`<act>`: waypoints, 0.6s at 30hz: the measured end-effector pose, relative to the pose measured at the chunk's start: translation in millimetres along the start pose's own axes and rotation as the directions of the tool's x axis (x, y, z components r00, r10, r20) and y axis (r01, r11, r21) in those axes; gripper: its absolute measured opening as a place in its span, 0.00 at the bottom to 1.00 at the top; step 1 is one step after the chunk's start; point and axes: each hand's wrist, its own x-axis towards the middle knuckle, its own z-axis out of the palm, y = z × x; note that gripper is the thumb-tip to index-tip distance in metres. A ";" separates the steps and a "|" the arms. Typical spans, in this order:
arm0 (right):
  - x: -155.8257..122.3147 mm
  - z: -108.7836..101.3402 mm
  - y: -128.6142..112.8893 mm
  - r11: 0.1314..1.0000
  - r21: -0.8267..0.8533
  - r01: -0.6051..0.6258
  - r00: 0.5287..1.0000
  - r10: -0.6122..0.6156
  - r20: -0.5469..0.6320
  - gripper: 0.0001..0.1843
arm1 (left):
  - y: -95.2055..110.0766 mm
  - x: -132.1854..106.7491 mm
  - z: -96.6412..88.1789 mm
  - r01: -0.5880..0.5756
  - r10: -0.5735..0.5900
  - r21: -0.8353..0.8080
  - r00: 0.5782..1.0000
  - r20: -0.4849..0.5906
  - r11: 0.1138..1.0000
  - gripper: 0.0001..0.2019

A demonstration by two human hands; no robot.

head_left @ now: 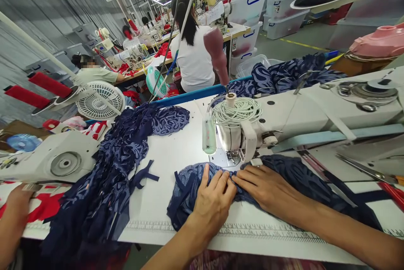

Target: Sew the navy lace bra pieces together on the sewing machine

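Observation:
A navy lace bra (186,194) with patterned cups and dark straps lies on the white sewing table, just in front of the sewing machine's needle area (233,156). My left hand (213,200) is on its left cup, index finger stretched forward and the other fingers closed on the fabric. Beside it, my right hand (268,188) pinches the middle of the bra near the presser foot, fingertips almost touching those of my left. The right cup (287,173) spreads out behind my right wrist. Both thumbs are largely hidden.
A heap of navy lace pieces (116,156) hangs over the table's left side. Scissors (366,169) lie at the right by the machine arm (315,110). Another person's hand (15,211) works on red fabric at far left. More navy pieces (277,76) lie behind the machine.

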 end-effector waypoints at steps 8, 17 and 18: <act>1.8 -12.1 5.5 0.997 0.079 -0.020 0.998 0.016 0.054 0.14 | 2.3 -1.1 -5.2 0.083 -0.080 -0.108 0.996 0.029 0.991 0.18; 0.2 -16.5 -11.3 0.994 0.110 -0.015 0.995 0.026 -0.101 0.14 | -12.4 47.6 -32.9 0.367 -0.296 -0.216 0.907 0.300 0.905 0.07; -0.5 -13.9 -15.2 0.995 0.101 0.008 0.994 0.004 -0.111 0.14 | -15.8 54.3 -32.7 0.370 -0.284 -0.211 0.892 0.351 0.905 0.08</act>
